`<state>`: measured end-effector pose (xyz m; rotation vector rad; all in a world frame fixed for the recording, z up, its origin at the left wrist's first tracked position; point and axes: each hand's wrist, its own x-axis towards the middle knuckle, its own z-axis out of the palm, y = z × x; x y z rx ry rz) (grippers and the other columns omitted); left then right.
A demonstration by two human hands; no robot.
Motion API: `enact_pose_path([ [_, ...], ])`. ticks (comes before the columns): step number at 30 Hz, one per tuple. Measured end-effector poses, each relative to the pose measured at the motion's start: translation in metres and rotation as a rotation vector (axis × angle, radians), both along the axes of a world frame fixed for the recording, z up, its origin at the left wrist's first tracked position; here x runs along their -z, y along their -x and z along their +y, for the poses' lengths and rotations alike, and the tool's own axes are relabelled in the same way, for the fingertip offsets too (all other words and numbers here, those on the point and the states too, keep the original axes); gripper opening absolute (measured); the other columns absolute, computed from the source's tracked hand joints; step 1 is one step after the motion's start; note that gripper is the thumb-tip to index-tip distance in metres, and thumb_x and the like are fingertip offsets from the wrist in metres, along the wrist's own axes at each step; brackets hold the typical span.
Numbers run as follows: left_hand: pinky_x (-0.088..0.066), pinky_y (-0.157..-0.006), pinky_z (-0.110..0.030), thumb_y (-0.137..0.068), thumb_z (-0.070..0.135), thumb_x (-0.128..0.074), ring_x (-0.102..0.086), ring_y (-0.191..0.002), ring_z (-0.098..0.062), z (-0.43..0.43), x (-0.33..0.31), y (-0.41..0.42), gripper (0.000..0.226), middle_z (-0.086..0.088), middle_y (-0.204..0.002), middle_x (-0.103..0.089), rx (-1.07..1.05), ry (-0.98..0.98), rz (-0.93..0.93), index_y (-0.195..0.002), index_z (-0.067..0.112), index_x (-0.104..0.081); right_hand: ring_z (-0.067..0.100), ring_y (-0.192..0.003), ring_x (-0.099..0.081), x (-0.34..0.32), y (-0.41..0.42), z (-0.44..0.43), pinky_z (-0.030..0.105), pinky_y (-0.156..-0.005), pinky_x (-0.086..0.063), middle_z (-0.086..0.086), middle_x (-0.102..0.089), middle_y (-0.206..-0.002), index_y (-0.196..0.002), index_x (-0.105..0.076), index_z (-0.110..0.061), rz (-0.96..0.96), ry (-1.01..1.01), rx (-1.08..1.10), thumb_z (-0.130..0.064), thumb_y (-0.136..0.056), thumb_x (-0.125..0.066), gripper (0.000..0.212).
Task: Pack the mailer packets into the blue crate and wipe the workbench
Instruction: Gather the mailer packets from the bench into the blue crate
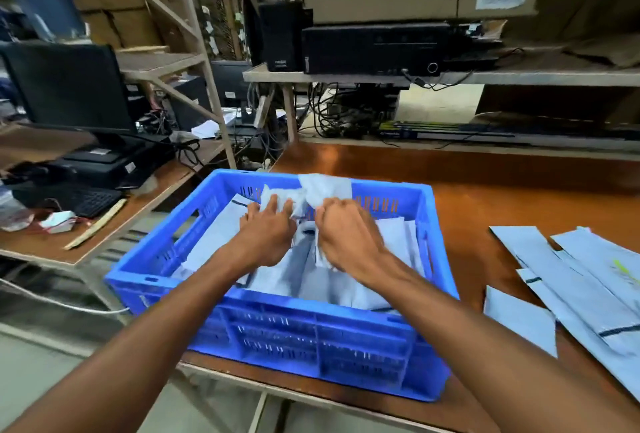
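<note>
Both forearms reach over the near wall of the blue crate (311, 339), which sits at the surface's (485, 197) front-left edge, within easy reach. Left hand (266, 231) and right hand (346, 235) are curled, each pinching a crumpled mailer packet (318, 190), probably tucking it among those already inside. More loose packets (571, 280) lie flat to the right, unpacked.

Dim storeroom. Angled beige metal shelving frame (194, 27) stacked with brown cardboard boxes (114, 6) at left; black computer monitor (69, 86) and black keyboard (91, 202) below. Long grey shelf (519, 77) behind, bearing black desktop computer case (374, 48), tangled black cables (325, 110) beneath.
</note>
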<state>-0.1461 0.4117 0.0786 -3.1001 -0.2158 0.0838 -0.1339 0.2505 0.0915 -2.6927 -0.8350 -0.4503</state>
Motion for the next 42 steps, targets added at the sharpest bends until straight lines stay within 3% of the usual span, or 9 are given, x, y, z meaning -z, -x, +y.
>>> enact_pose_path([
  [6,-0.019,-0.116,-0.053,-0.102,0.056,-0.019,-0.011,-0.147,-0.042,0.016,0.031,-0.005,0.067,-0.014,-0.164,-0.002,0.107,-0.058,0.47,-0.157,0.021,-0.006,0.042,-0.115,-0.057,0.04,0.003,0.028,0.045,-0.09,-0.048,0.017,-0.06,-0.128,-0.12,-0.063,-0.01,0.464,0.435,0.019,-0.022,-0.09,-0.042,0.038],
  [11,-0.014,-0.116,-0.057,-0.094,0.07,-0.02,-0.004,-0.151,-0.031,0.036,0.023,-0.015,0.073,-0.002,-0.165,0.0,0.18,-0.063,0.227,-0.156,0.035,-0.002,0.039,-0.122,-0.051,0.015,-0.017,0.024,0.043,-0.098,-0.041,0.019,-0.055,-0.133,-0.123,-0.058,-0.008,0.33,0.233,0.169,-0.033,-0.094,-0.043,0.041],
  [16,0.006,-0.116,-0.06,-0.069,0.093,-0.01,0.016,-0.15,-0.023,0.047,0.04,-0.02,0.094,0.014,-0.16,0.023,0.236,-0.05,0.44,-0.148,0.051,0.019,0.036,-0.15,0.005,0.064,-0.051,0.017,0.056,-0.118,0.001,0.008,0.013,-0.163,-0.155,0.003,-0.033,0.553,0.516,0.146,-0.075,-0.091,-0.016,0.08],
  [19,0.01,-0.116,-0.06,-0.068,0.095,-0.007,0.018,-0.149,-0.022,0.059,0.048,-0.023,0.09,0.017,-0.158,0.026,0.264,-0.025,0.452,-0.143,0.056,0.022,0.036,-0.149,0.013,0.08,-0.058,0.006,0.056,-0.117,0.009,0.007,0.022,-0.161,-0.153,0.015,-0.035,0.637,0.555,0.171,-0.08,-0.086,-0.009,0.084],
  [22,0.006,-0.117,-0.059,-0.064,0.098,-0.007,0.015,-0.15,-0.02,0.062,0.042,-0.024,0.095,0.016,-0.161,0.018,0.276,0.002,0.407,-0.146,0.056,0.015,0.035,-0.15,0.001,0.067,-0.058,0.003,0.056,-0.118,0.004,0.01,0.007,-0.164,-0.156,0.0,-0.031,0.587,0.456,0.129,-0.077,-0.09,-0.011,0.081],
  [26,-0.016,-0.117,-0.056,-0.064,0.098,-0.007,-0.013,-0.15,-0.021,0.032,0.019,-0.037,0.108,0.003,-0.164,-0.015,0.267,0.163,0.048,-0.154,0.038,-0.015,0.033,-0.128,-0.049,0.024,-0.06,-0.028,0.052,-0.109,-0.03,0.012,-0.054,-0.138,-0.134,-0.047,-0.02,0.271,0.174,0.092,-0.056,-0.095,-0.039,0.053],
  [31,-0.038,-0.106,-0.046,-0.083,0.069,-0.036,-0.046,-0.129,-0.026,-0.088,-0.024,-0.046,0.077,-0.006,-0.142,-0.049,0.501,0.362,-0.298,-0.142,0.021,-0.044,0.026,-0.116,-0.06,-0.027,-0.06,-0.133,0.04,-0.098,-0.044,0.004,-0.066,-0.123,-0.124,-0.057,-0.021,0.061,-0.088,0.193,-0.031,-0.088,-0.052,0.038],
  [37,-0.042,-0.103,-0.044,-0.091,0.047,-0.056,-0.049,-0.125,-0.033,-0.261,-0.022,-0.026,0.052,-0.008,-0.137,-0.053,0.679,0.299,-0.203,-0.134,0.02,-0.052,0.029,-0.093,-0.067,-0.01,-0.046,-0.293,0.04,-0.084,-0.055,0.003,-0.074,-0.097,-0.094,-0.069,-0.026,0.164,-0.165,0.447,-0.034,-0.078,-0.051,0.025],
  [42,-0.039,-0.105,-0.048,-0.092,0.043,-0.053,-0.045,-0.131,-0.038,-0.35,0.036,0.006,0.051,-0.011,-0.144,-0.048,0.624,0.271,0.026,-0.136,0.018,-0.051,0.031,-0.096,-0.067,0.067,-0.017,-0.384,0.042,-0.081,-0.055,0.007,-0.074,-0.099,-0.094,-0.071,-0.026,0.316,-0.116,0.576,-0.028,-0.08,-0.052,0.024],
])
